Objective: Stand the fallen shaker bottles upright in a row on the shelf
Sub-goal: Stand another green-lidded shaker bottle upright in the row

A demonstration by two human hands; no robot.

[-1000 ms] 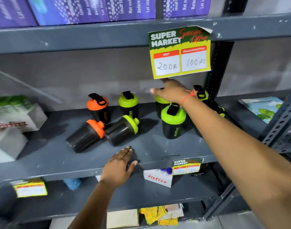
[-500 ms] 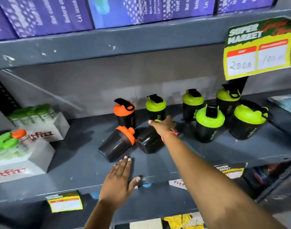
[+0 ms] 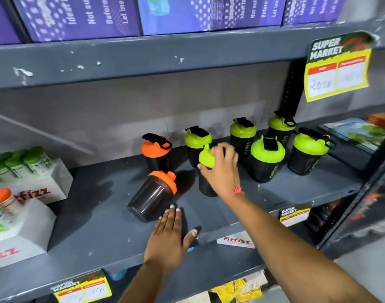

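On the grey shelf (image 3: 100, 232) one black shaker bottle with an orange lid (image 3: 153, 196) lies on its side. My right hand (image 3: 221, 171) grips the green lid of a black shaker bottle (image 3: 205, 158) and holds it nearly upright, its base on the shelf. An upright orange-lidded shaker (image 3: 157, 150) stands behind at the left. Several upright green-lidded shakers (image 3: 267, 159) stand to the right. My left hand (image 3: 168, 241) rests flat on the shelf's front, fingers spread, just in front of the fallen bottle.
White Fitfizz display boxes (image 3: 41, 189) holding small jars fill the shelf's left end. Purple boxes (image 3: 82, 16) line the shelf above. A yellow price sign (image 3: 338, 68) hangs at the upper right by the upright post. Booklets (image 3: 355, 133) lie at the far right.
My right hand moved from the back row to the fallen green-lidded shaker, took its lid and tipped it up. The camera view swung left. My left hand stayed on the shelf.
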